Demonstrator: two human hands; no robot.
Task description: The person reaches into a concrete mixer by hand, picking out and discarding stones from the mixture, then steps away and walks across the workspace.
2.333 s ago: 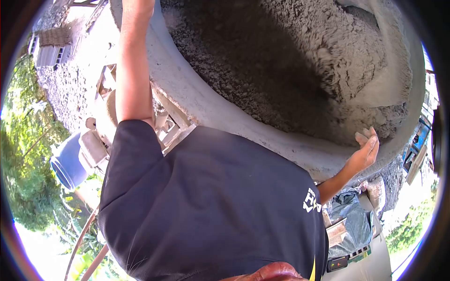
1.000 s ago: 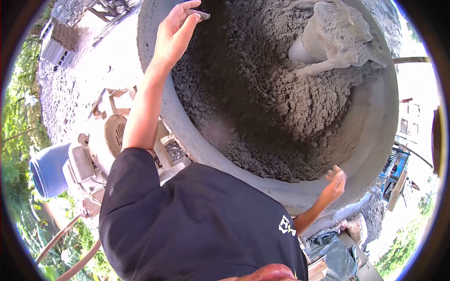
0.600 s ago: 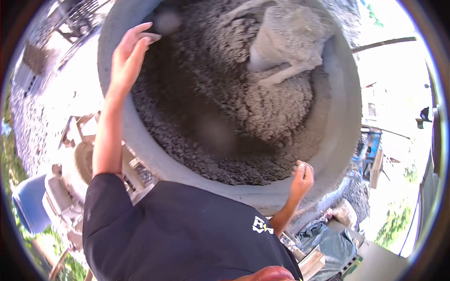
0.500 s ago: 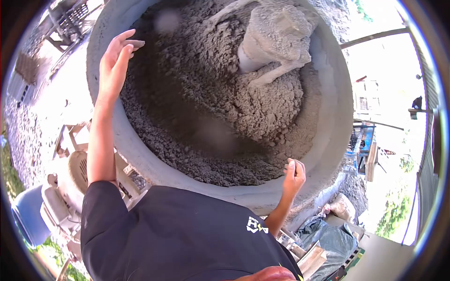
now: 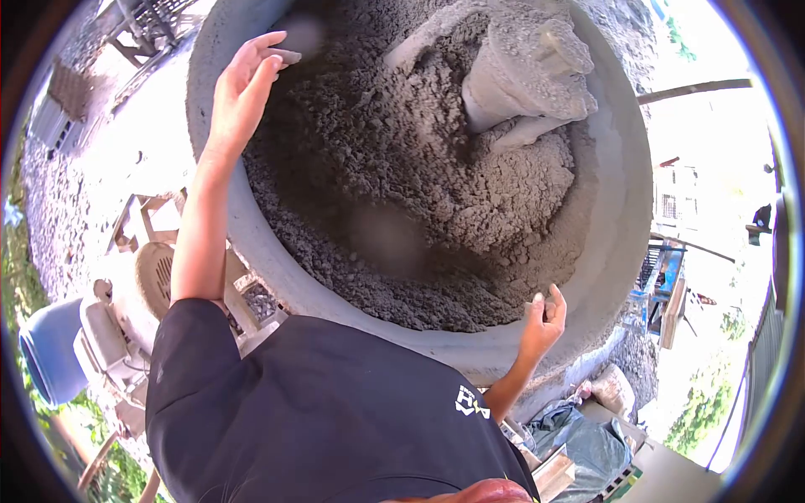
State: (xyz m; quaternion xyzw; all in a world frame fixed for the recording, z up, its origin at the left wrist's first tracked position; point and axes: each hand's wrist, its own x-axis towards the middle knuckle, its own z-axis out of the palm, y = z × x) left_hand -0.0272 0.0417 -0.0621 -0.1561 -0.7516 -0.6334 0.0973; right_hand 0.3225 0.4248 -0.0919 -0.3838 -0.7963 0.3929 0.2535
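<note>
A large round mixer drum [image 5: 625, 201] fills the middle, with crumbly grey mix [image 5: 360, 159] inside. Near its upper right stands a mortar-caked central hub [image 5: 532, 71] with arms reaching into the mix. My left hand [image 5: 243, 92] is over the drum's left rim, fingers apart and pointing right, holding nothing. Above the lower right part of the rim is my right hand [image 5: 543, 323], its fingers loosely bent and apart, with nothing in it.
A beige motor housing [image 5: 155, 285] and a blue barrel [image 5: 54, 352] are at the lower left. Dark green plastic sheeting [image 5: 583, 444] and a stained sack [image 5: 614, 390] lie at the lower right. Blue metal equipment [image 5: 662, 285] stands right of the drum.
The whole view has shifted, so the drum sits further right. The fingers of my right hand have spread apart from a closer pinch. The arms on the hub have changed position slightly.
</note>
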